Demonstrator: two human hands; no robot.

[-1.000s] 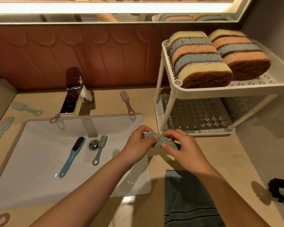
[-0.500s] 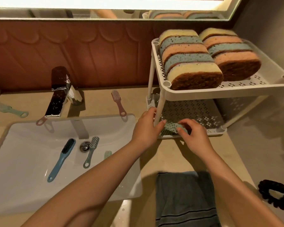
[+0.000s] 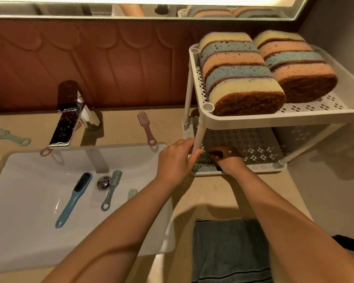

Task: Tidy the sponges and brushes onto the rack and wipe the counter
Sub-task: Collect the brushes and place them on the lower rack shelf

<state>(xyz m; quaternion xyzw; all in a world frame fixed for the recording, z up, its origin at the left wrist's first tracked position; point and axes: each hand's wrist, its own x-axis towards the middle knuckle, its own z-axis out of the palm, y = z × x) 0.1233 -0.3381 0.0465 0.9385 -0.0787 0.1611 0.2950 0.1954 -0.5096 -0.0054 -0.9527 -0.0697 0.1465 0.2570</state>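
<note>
On rack [image 3: 274, 120] lower shelf | left grip [image 3: 176, 160], right grip [image 3: 230, 160] hold green brush [image 3: 205, 161]

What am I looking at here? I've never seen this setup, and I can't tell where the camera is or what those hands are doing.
There is no machine here. These are a person's two bare hands, seen from a single camera worn on their head that looks down at a bathroom counter. The left hand and right hand together hold a green brush at the front of the lower shelf of the white rack. Sponges fill its top shelf. A blue brush and a grey brush lie in the sink. A pink brush lies on the counter behind it, and a grey towel lies nearest the camera.
</note>
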